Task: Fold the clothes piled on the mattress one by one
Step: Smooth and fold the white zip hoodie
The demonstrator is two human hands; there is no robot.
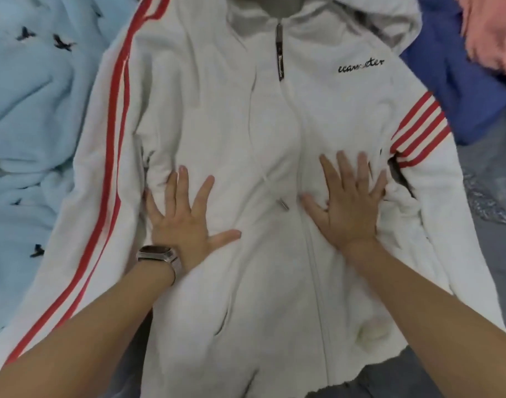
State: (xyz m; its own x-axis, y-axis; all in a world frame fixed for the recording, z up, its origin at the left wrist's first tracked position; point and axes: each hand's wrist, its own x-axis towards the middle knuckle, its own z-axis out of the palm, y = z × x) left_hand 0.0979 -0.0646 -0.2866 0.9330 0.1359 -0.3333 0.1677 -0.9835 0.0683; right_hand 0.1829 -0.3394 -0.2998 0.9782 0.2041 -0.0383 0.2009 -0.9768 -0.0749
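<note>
A white zip-up hooded jacket (274, 116) with red stripes down its sleeves lies front up and spread flat, hood at the top, zipper closed down the middle. My left hand (182, 216), with a watch on the wrist, presses flat on the chest left of the zipper, fingers spread. Right of the zipper my right hand (349, 202) presses flat in the same way, fingers spread. The left sleeve (102, 173) runs down along the body; the right sleeve (424, 179) lies beside the body on the other side.
A light blue fleece garment with small dark bird prints (30, 116) lies bunched at the left. A blue garment (458, 90) and a pink one (490, 33) lie at the top right. Grey patterned mattress cover (487, 185) shows at the right.
</note>
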